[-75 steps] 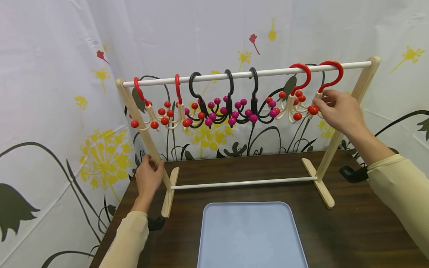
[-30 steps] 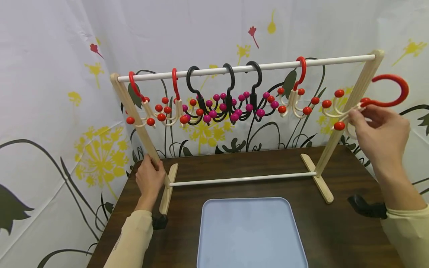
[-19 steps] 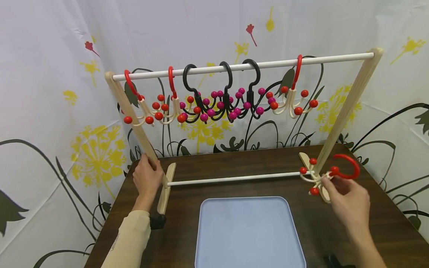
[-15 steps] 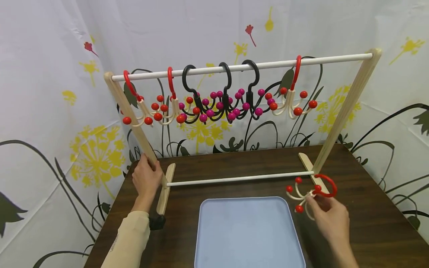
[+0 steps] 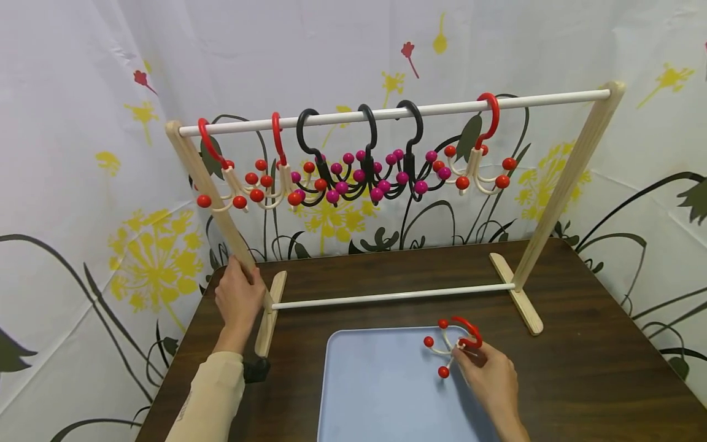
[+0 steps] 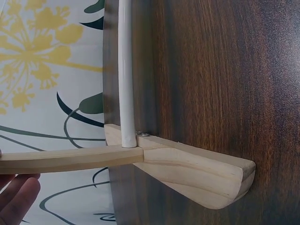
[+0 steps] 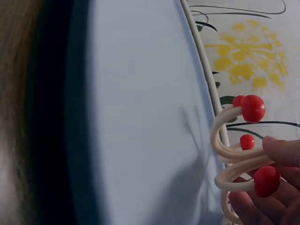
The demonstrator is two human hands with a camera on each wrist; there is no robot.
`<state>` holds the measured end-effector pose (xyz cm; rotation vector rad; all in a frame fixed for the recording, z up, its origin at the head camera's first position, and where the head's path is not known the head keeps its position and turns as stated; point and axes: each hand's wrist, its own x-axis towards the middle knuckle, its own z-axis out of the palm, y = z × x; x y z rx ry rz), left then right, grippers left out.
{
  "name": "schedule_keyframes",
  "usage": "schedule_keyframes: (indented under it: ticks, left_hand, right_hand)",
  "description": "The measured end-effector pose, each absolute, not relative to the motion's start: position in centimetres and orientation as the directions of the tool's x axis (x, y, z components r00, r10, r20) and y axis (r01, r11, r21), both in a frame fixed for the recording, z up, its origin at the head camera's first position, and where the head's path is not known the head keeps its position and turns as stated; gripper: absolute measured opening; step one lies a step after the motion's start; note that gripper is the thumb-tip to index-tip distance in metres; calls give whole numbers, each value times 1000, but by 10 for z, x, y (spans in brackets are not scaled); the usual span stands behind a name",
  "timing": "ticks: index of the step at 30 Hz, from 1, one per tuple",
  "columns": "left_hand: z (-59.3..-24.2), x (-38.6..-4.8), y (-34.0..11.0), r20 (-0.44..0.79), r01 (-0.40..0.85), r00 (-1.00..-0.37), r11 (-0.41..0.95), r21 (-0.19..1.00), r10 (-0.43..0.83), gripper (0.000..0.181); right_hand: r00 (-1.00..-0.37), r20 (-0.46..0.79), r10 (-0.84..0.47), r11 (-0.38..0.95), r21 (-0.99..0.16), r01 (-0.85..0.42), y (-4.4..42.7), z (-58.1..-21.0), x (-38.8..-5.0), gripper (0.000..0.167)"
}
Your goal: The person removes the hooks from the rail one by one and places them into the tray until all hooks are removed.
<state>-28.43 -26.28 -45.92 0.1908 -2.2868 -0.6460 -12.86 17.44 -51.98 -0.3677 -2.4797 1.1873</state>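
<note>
My left hand [image 5: 239, 304] grips the lower part of the left wooden post [image 5: 205, 184] of a small clothes rack; in the left wrist view its fingers [image 6: 18, 199] lie against that post. My right hand [image 5: 493, 380] pinches the cream stem of a multi-prong hook hanger [image 5: 476, 333] with a red hook and red ball tips. This hanger is held tilted over the back right part of a light blue tray [image 5: 381, 387]. The right wrist view shows its curved cream prongs [image 7: 218, 136] above the tray's surface, apart from it as the shadow suggests.
On the rack's white top rail [image 5: 450, 109] hang red-hooked hangers [image 5: 488, 116] at both sides and black ones [image 5: 418, 123] with magenta balls between. A white lower bar [image 5: 392, 297] joins the wooden feet [image 5: 525, 310] on the brown table [image 5: 596, 344]. Behind hangs a flowered curtain [image 5: 342, 49].
My right hand has taken the rightmost red hanger off the rail, swung it outside the right post, then down and left over the tray. The left hand keeps its grip on the post.
</note>
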Motion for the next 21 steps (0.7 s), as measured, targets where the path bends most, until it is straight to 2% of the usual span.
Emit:
schedule_keyframes:
  ticks: [10, 21]
  left_hand:
    - [-457, -284, -262, 631, 45, -704, 867, 497, -325, 22]
    - [-457, -284, -262, 631, 60, -713, 869, 491, -307, 21]
  right_hand:
    - [-910, 142, 388, 639, -753, 155, 168, -520, -134, 24]
    - [-915, 138, 380, 673, -719, 172, 167, -520, -132, 26]
